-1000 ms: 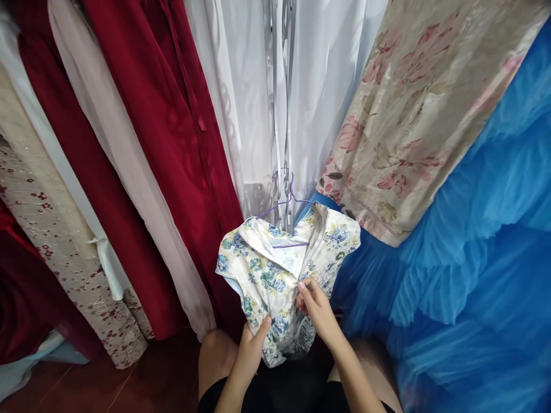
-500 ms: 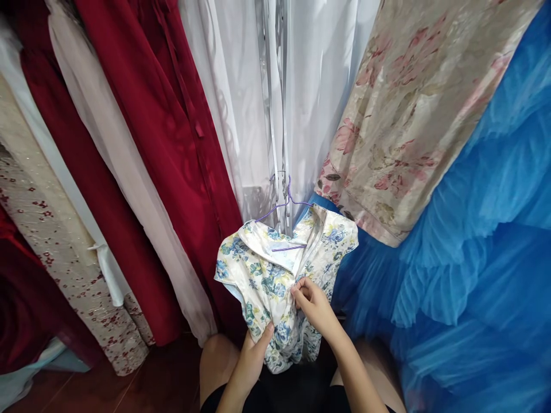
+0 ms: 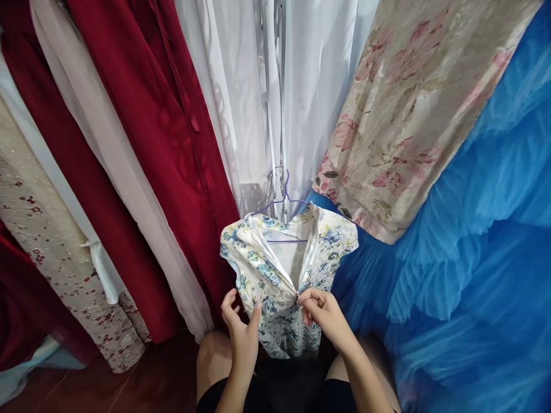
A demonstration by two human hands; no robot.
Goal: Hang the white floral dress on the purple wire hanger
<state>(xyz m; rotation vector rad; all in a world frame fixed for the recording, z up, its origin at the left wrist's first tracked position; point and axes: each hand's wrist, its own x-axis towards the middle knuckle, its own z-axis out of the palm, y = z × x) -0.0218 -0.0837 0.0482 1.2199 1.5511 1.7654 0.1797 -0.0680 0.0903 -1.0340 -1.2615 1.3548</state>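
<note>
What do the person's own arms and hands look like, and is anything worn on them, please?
Both the left hand and the right hand are bare, with no gloves, and no ring shows. The left forearm and right forearm are slim, with no sleeve, watch or bracelet in view. Nail details are too small to tell.
</note>
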